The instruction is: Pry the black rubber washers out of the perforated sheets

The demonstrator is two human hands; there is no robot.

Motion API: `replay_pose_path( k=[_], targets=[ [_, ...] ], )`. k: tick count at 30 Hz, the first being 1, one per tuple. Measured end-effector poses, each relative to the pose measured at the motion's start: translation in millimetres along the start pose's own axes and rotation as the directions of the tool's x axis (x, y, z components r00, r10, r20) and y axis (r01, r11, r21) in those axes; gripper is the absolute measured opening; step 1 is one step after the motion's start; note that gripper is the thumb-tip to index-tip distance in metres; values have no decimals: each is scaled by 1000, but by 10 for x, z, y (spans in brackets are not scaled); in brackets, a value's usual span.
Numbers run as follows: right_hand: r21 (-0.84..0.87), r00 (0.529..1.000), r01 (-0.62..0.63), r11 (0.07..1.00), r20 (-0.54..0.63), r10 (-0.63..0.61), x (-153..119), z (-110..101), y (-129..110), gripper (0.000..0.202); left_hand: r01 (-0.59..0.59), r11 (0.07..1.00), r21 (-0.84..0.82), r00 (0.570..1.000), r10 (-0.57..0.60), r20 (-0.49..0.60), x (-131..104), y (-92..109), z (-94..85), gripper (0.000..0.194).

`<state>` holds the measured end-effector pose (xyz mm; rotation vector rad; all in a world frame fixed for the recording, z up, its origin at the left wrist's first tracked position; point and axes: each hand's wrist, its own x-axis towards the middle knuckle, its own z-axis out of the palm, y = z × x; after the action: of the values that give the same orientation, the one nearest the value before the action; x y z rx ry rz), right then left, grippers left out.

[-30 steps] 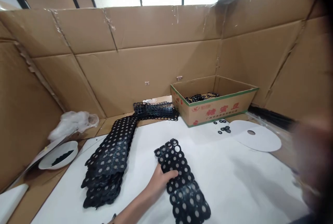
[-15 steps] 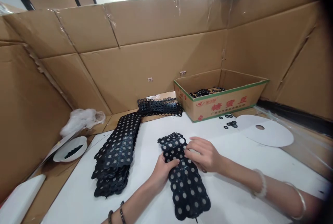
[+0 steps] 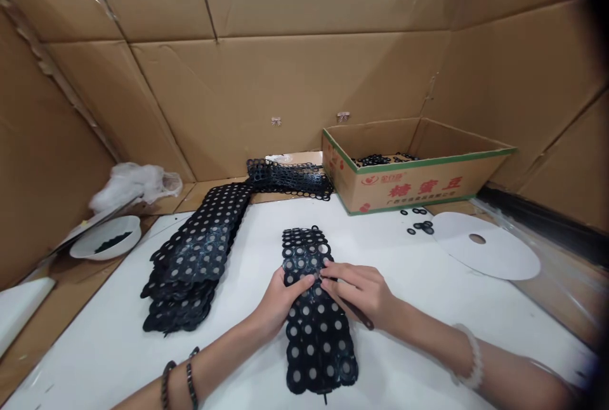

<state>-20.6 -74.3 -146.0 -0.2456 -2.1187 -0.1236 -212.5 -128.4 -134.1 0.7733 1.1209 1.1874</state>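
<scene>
A black strip of linked rings (image 3: 321,334) with pale round centres stands out against the white tabletop in front of me. My left hand (image 3: 280,299) grips its left edge, with the thumb pressed on top. At the strip's right edge, my right hand (image 3: 366,289) is closed on a slim tool with a dark brown handle (image 3: 359,315). The tool's tip lies close to my left thumb, over the rings; its exact shape is too small to make out. The strip's far end is bunched in short folds.
Left of my hands lies a thick stack of similar black strips (image 3: 200,251), with openwork black mesh (image 3: 290,178) behind. A cardboard box (image 3: 413,185) holds black rings. Loose rings (image 3: 422,227) lie near a white disc (image 3: 504,248). A white bowl (image 3: 128,238) sits left. Cardboard walls (image 3: 285,80) enclose the table.
The view has tilted downward. The strip now lies straighter, and my right hand has moved down along it toward my left thumb. The tool's dark handle now shows below my right hand.
</scene>
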Motion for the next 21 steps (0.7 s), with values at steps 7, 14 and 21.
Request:
replay_pose_path(
  k=[7,14,21],
  targets=[
    [-16,999,25,1000,-45,-26,57,12,-58,7,-61,994,86,997,58,45,4,-38,-29,47],
    [-46,999,-41,998,26,42,108,77,-132,16,-185,958,219,982,172,75,-16,2,16,39],
    [-12,993,-91,996,80,91,223,47,-125,16,-179,963,203,983,168,69,1,-3,-17,50]
  ],
)
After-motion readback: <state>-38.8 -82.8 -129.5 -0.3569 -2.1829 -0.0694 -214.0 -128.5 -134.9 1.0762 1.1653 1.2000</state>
